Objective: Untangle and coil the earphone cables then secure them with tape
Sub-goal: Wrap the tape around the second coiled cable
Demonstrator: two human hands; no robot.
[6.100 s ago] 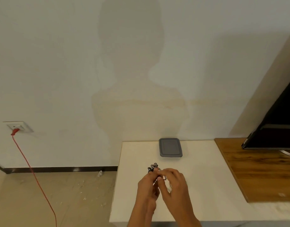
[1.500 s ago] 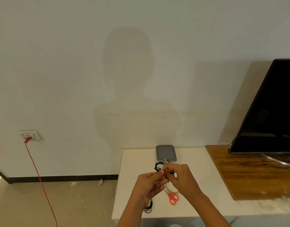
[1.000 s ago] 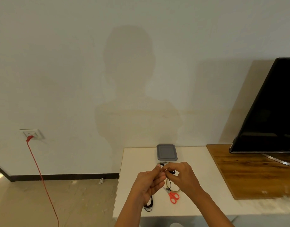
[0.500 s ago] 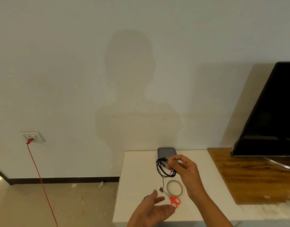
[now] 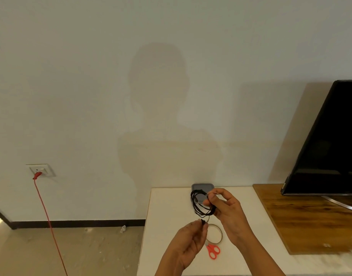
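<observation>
- The left hand (image 5: 188,240) is pinching the loose tail end of the earphone cable between thumb and fingertips, low over the white table (image 5: 165,216).
- The earphone cable (image 5: 198,208) is hanging in the air between the two hands as a black coil, with a short tail running down to the left hand.
- If that tail is tugged while the upper pinch is slack, the loops could be sliding out and knotting again. Whether any tape is already on the coil is too small to tell.
- A grey box (image 5: 202,185) is sitting at the table's far edge against the wall, partly behind the coil. Its lid is on, so its contents are hidden.
- The red scissors (image 5: 213,252) and the tape roll (image 5: 215,234) are lying just beside each other near the table's front edge.
- The right hand (image 5: 226,208) is gripping the coil's upper right side, with fingers and thumb curled around the gathered loops.
</observation>
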